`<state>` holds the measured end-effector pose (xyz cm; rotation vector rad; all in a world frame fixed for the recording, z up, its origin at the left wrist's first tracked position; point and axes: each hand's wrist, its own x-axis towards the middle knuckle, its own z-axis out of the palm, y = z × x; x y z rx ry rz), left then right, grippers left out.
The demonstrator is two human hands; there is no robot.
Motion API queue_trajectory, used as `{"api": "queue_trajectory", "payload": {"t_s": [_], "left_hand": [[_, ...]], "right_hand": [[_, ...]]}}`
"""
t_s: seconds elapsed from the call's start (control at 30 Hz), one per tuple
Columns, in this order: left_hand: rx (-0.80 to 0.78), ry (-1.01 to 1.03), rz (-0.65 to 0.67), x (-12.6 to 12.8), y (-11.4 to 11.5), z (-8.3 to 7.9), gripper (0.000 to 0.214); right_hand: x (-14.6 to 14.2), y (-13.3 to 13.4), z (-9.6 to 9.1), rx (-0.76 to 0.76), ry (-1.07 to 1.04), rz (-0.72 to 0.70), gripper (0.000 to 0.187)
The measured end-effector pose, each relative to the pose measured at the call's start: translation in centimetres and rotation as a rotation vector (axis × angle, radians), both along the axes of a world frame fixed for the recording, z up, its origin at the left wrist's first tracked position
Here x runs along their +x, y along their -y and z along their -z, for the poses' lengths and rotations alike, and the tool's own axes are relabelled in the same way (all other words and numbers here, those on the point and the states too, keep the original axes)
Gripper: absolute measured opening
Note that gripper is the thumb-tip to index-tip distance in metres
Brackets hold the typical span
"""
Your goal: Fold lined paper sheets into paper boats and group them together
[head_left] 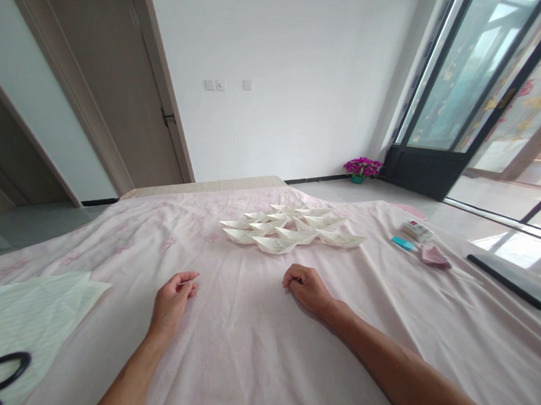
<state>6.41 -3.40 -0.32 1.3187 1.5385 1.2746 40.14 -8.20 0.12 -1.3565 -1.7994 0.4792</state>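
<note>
Scissors (pixel 6 371) lying at far left, overlapping paper (pixel 38 308). Left hand (pixel 171 300) resting on sheet (pixel 243 351), fingers loosely curled, thumb meeting forefinger, pinching nothing visible. Boats (pixel 290 229) sitting clustered beyond, apart from both hands. Right hand (pixel 305 286) resting in loose fist, nothing showing inside. Blue stick (pixel 402 243) lying farther right.

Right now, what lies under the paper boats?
The paper boats sit on the pink sheet, where the left hand and right hand also rest. What the sheet covers is hidden.
</note>
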Motion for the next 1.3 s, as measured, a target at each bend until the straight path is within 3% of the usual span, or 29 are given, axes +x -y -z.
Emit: {"api": "queue_trajectory", "payload": {"t_s": [0.53, 1.0, 1.3], "left_hand": [[0.007, 0.11, 0.03, -0.5, 0.3, 0.8, 0.033], [-0.031, -0.069, 0.044, -0.6, 0.0, 1.9, 0.033], [-0.013, -0.111, 0.041, 0.1, -0.3, 1.6, 0.031]], "right_hand": [[-0.2, 0.1, -0.2, -0.007, 0.052, 0.004, 0.028], [0.2, 0.5, -0.3, -0.023, 0.007, -0.024, 0.03], [0.2, 0.9, -0.5, -0.045, -0.035, -0.043, 0.03]]}}
